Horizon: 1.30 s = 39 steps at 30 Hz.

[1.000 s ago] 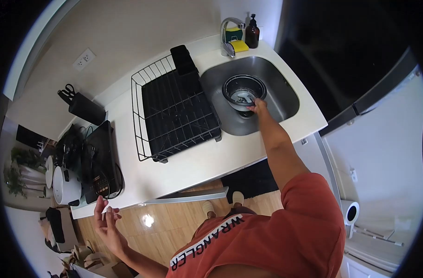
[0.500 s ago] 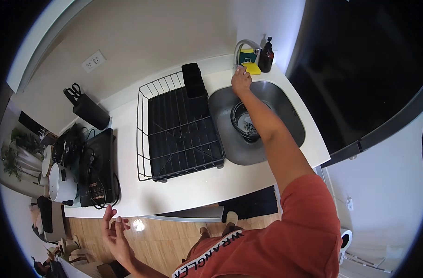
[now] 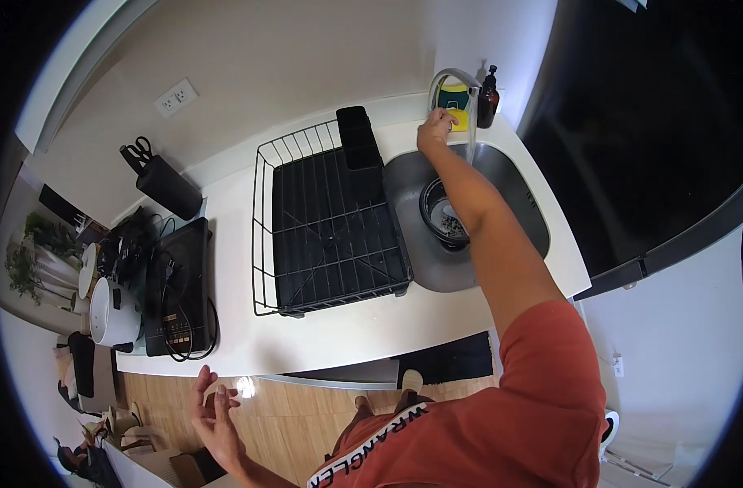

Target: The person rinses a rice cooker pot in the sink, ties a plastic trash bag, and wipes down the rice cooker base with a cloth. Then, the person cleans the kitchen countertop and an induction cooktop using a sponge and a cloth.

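Bowl (image 3: pixel 427 213), dark-rimmed and round, seen from the head camera: sits in the sink (image 3: pixel 432 268), partly covered by the right forearm. Whitish bottom with dark specks inside; too small to tell what they are.

Right hand (image 3: pixel 437 131) at the faucet (image 3: pixel 454 72), fingers bent over its lower part. Grip there not readable — cannot tell whether the fingers close around anything or merely press. Water runs from the spout, just right of this hand, and drops behind the forearm; landing point hidden.

Key relation: bowl lies on the body side of the right hand, near it and lower, with the forearm passing over its right part. Being round, it offers no long axis. Right hand clearly the nearer; from the left hand the bowl is well apart, forward and to the right.

Left hand (image 3: pixel 217 415) in the air off the front edge of the table (image 3: pixel 233 268), fingers loosely curled and spread, holding nothing. Nearest to it, forward and left: a black cooktop (image 3: pixel 179 285) with a cord across it. Between the hands, wire dish rack (image 3: pixel 331 228). Just beyond the right hand, yellow sponge (image 3: pixel 459 120) and brown pump bottle (image 3: pixel 488 102).
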Each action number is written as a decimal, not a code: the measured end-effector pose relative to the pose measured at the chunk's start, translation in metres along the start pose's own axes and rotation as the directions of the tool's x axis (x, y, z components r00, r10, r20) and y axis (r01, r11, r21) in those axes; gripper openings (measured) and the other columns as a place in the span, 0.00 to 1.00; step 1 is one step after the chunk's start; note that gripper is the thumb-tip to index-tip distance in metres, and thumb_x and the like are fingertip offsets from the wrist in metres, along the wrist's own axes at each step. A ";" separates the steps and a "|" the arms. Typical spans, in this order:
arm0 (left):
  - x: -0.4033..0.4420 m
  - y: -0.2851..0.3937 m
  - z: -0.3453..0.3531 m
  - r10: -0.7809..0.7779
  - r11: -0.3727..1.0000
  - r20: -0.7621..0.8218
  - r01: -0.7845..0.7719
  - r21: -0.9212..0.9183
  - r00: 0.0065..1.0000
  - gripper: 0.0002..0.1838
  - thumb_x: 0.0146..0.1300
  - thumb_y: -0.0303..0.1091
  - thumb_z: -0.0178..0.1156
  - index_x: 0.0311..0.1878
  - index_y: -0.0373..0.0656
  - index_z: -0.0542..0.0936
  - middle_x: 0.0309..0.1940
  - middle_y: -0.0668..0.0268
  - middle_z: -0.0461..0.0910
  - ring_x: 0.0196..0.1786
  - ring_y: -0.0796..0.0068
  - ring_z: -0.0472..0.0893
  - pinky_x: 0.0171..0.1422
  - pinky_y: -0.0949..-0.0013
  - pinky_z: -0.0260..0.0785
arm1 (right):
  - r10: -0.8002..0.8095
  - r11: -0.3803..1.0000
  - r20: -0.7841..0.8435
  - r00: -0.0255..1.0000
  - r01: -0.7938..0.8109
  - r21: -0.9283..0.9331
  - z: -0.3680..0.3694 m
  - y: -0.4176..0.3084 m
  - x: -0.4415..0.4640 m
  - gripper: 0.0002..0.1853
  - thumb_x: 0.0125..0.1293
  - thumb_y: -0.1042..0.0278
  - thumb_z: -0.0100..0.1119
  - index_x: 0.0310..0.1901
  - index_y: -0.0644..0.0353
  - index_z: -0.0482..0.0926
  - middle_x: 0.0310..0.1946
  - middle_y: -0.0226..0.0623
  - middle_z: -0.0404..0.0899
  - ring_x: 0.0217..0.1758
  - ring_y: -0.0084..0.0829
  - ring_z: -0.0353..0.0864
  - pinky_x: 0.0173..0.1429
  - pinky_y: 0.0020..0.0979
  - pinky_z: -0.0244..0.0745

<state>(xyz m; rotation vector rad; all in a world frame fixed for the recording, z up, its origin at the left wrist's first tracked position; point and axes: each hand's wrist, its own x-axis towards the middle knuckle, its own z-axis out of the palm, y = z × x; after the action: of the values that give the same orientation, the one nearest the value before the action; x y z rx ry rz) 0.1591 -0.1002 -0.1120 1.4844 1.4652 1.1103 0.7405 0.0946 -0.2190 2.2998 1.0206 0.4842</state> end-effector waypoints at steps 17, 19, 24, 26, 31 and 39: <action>0.066 0.124 0.336 0.431 0.761 0.708 -0.647 0.048 0.559 0.14 0.53 0.40 0.60 0.17 0.41 0.77 0.14 0.60 0.77 0.23 0.63 0.79 0.31 0.63 0.70 | -0.039 0.119 0.385 0.922 -0.378 0.918 0.091 0.079 -0.079 0.07 0.50 0.61 0.56 0.22 0.51 0.81 0.24 0.31 0.80 0.36 0.32 0.79 0.54 0.56 0.58; 0.082 0.112 0.405 0.341 0.768 0.756 -0.630 0.119 0.559 0.12 0.56 0.37 0.56 0.23 0.40 0.80 0.14 0.65 0.78 0.20 0.71 0.79 0.28 0.69 0.71 | -0.134 0.004 0.379 0.916 -0.382 0.924 0.115 0.076 -0.053 0.07 0.50 0.63 0.55 0.21 0.52 0.81 0.23 0.31 0.80 0.36 0.31 0.79 0.53 0.57 0.57; 0.101 0.073 0.526 -0.072 0.991 0.789 -0.044 0.125 0.611 0.07 0.48 0.28 0.62 0.26 0.33 0.80 0.19 0.59 0.79 0.23 0.68 0.81 0.22 0.66 0.72 | -0.195 -0.040 0.236 0.952 -0.248 0.968 0.101 0.080 -0.053 0.08 0.46 0.66 0.56 0.23 0.62 0.81 0.22 0.38 0.79 0.26 0.33 0.78 0.38 0.41 0.71; 0.102 0.052 0.560 -0.171 0.985 0.733 0.128 0.115 0.659 0.06 0.46 0.25 0.63 0.26 0.30 0.80 0.22 0.57 0.80 0.24 0.67 0.81 0.20 0.66 0.72 | -0.198 0.048 0.249 0.948 -0.244 0.969 0.107 0.077 -0.048 0.10 0.45 0.67 0.56 0.27 0.63 0.81 0.24 0.43 0.80 0.25 0.37 0.79 0.31 0.32 0.71; 0.108 0.049 0.590 -0.264 0.963 0.622 0.161 0.218 0.737 0.05 0.43 0.15 0.63 0.25 0.29 0.77 0.29 0.51 0.77 0.26 0.61 0.81 0.18 0.64 0.73 | -0.037 0.371 0.349 0.937 -0.311 0.875 0.064 0.105 -0.069 0.14 0.46 0.66 0.56 0.33 0.64 0.81 0.38 0.50 0.80 0.43 0.43 0.80 0.43 0.45 0.69; 0.103 0.042 0.578 -0.223 0.971 0.637 0.223 0.081 0.738 0.12 0.43 0.24 0.67 0.27 0.24 0.78 0.28 0.51 0.80 0.25 0.60 0.82 0.21 0.62 0.77 | -0.119 0.445 0.287 0.951 -0.207 0.871 0.076 0.108 -0.041 0.06 0.50 0.68 0.57 0.26 0.59 0.81 0.23 0.34 0.81 0.26 0.28 0.80 0.33 0.35 0.73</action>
<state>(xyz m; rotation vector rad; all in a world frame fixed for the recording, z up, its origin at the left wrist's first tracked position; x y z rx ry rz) 0.7136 0.0336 -0.2581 1.4400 1.0987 0.3740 0.8145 -0.0222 -0.2139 3.1819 1.2183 -0.6146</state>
